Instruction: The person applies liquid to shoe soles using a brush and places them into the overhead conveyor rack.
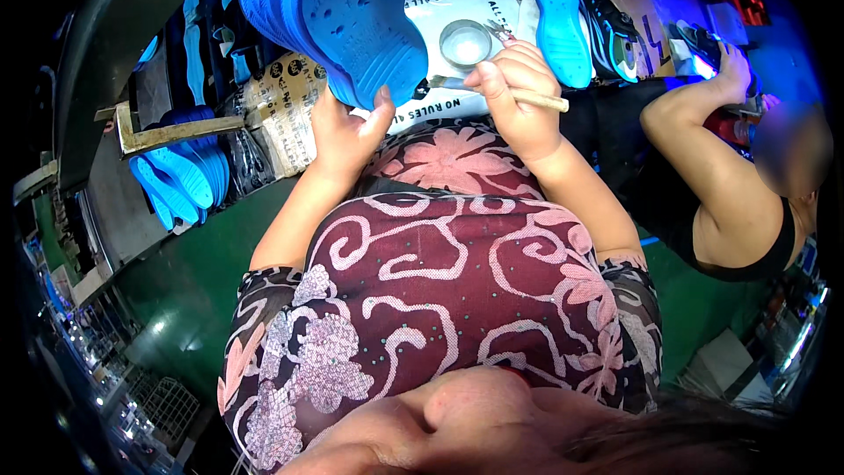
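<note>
My left hand [347, 127] is closed round the heel end of a stack of bright blue foam shoe soles [365, 22], its thumb on the near edge. The top sole is dotted with small holes. In my right hand [523, 110] I grip a brush [547, 102] by its pale wooden handle; its tip points left, close to the soles' edge. Just beyond that hand stands a small round bowl [466, 44] that looks like it holds clear liquid. A red-handled tool [503, 33], partly hidden, lies beside the bowl.
White printed sheeting [431, 22] covers the bench. On the right are a loose blue sole [561, 26] and a black shoe [607, 26]. More blue soles [185, 171] lie at the left by a wooden frame [176, 134]. A co-worker's arm [703, 114] reaches in from the right.
</note>
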{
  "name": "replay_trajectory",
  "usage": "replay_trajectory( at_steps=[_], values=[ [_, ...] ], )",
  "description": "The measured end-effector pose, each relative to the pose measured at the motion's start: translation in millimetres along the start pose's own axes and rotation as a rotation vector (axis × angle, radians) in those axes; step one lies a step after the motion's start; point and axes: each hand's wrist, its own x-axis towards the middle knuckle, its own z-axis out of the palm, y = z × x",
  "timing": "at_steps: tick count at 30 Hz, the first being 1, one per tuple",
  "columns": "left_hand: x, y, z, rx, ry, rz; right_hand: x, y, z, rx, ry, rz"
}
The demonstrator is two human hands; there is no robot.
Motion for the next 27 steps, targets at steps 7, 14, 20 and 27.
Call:
replay_trajectory(
  at_steps=[7, 14, 20, 27],
  values=[
    [3.6, 6.8, 2.0, -0.047, 0.010, 0.023, 1.3, -5.2, 2.3, -0.004, -0.129, -0.140],
    [7.7, 2.2, 0.0, 0.079, -0.019, 0.188, 2.2, -7.3, 4.3, 0.104, -0.010, -0.020],
    [11.6, 1.4, 4.7, 0.032, 0.057, 0.239, 0.1, -5.2, 4.3, 0.073, -0.100, -0.069],
    [12.5, 10.4, 2.8, 0.093, -0.038, 0.329, -0.1, -10.2, 1.0, 0.165, -0.002, 0.070]
  ],
)
